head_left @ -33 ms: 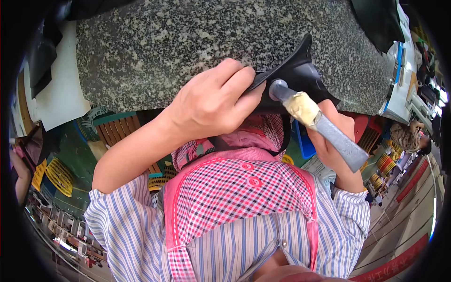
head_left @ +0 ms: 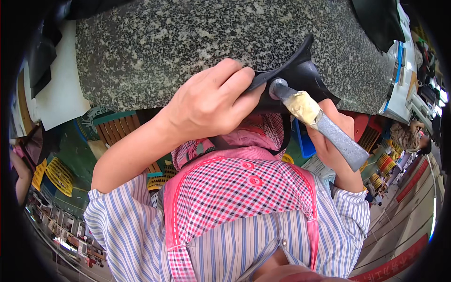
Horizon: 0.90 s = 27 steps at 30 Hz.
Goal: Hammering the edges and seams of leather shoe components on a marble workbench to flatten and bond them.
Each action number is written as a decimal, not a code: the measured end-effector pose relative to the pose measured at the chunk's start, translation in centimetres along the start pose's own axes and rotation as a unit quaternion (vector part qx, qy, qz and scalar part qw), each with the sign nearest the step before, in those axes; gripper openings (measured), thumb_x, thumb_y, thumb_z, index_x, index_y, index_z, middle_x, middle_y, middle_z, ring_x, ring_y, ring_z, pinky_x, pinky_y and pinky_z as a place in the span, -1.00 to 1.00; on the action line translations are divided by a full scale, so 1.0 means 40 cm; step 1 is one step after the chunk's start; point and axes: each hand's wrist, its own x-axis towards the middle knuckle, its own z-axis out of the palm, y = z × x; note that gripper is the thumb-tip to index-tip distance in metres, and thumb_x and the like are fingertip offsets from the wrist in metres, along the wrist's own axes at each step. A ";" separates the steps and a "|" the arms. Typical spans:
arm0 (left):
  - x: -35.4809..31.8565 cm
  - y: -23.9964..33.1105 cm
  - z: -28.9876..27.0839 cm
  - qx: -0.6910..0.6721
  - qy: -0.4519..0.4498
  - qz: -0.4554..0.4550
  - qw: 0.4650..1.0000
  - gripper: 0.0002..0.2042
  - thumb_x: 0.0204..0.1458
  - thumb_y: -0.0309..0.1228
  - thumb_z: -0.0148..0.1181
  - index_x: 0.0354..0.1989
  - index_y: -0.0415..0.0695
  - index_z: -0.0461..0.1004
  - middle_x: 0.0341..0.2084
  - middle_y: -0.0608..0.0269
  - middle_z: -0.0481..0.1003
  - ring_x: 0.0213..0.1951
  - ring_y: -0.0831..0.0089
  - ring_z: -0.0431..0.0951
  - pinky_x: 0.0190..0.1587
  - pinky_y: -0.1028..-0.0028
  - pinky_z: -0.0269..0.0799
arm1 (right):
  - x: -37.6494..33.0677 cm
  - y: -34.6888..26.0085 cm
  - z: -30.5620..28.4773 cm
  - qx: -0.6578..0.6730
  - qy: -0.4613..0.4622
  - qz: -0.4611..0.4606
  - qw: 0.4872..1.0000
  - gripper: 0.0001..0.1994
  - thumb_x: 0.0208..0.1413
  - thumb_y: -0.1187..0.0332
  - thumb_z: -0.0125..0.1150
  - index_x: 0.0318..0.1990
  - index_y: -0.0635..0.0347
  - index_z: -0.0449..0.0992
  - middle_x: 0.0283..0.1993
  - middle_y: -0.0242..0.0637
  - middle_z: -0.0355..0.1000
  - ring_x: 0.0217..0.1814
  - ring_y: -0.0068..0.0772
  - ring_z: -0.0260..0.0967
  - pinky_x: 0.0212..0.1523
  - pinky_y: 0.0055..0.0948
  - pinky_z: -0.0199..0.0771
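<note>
A curved black sheet piece (head_left: pixel 305 75), like leather, lies near the front edge of the speckled stone slab (head_left: pixel 164 51), its far flap bent upward. My left hand (head_left: pixel 211 98) is closed on the left edge of this piece, gripping it between thumb and fingers. My right hand (head_left: pixel 331 124) is closed beneath a metal hammer (head_left: pixel 345 143) bound with yellowish wrapping at its middle. The hammer's round face is at the black piece, right of my left fingertips; whether it touches, I cannot tell. Its handle is mostly hidden by the head and hand.
White sheet (head_left: pixel 58 80) and dark pieces (head_left: pixel 42 70) sit left of the slab; another black piece (head_left: pixel 378 23) hangs over its far right corner. Below are a slatted wooden stool (head_left: pixel 117 131), a yellow basket (head_left: pixel 58 176) and a blue bin (head_left: pixel 303 141). Another person (head_left: pixel 411 138) is far right.
The raised flap of the black piece has shifted very slightly. Both hands and the hammer are practically where they were.
</note>
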 end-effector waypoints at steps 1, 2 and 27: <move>-0.002 0.000 -0.007 -0.004 -0.002 0.017 1.000 -0.62 -0.48 -0.51 0.10 -0.33 -0.30 0.50 -0.41 0.09 0.38 -0.40 0.25 0.44 -0.42 0.44 0.46 | -0.002 0.002 0.003 0.003 0.022 -0.007 1.000 -0.81 -0.09 0.37 0.19 -0.40 0.19 0.30 -0.57 -0.14 0.35 -0.57 -0.10 0.37 -0.58 -0.33 0.32; -0.008 -0.002 -0.007 -0.004 -0.002 0.016 1.000 -0.62 -0.48 -0.51 0.10 -0.33 -0.30 0.50 -0.41 0.09 0.38 -0.40 0.25 0.44 -0.42 0.44 0.46 | -0.002 0.000 0.002 0.003 0.021 -0.007 1.000 -0.81 -0.09 0.37 0.19 -0.40 0.19 0.30 -0.57 -0.14 0.35 -0.57 -0.10 0.37 -0.58 -0.33 0.32; 0.030 0.008 -0.005 -0.015 -0.015 -0.182 0.983 -0.87 -0.26 -0.55 0.13 -0.46 -0.21 0.43 -0.63 0.24 0.26 -0.49 0.33 0.36 -0.43 0.42 0.37 | 0.053 -0.015 -0.010 0.090 0.138 -0.105 0.981 -0.94 0.02 0.52 0.07 -0.41 0.28 0.32 -0.57 -0.11 0.27 -0.54 -0.44 0.38 -0.52 -0.48 0.28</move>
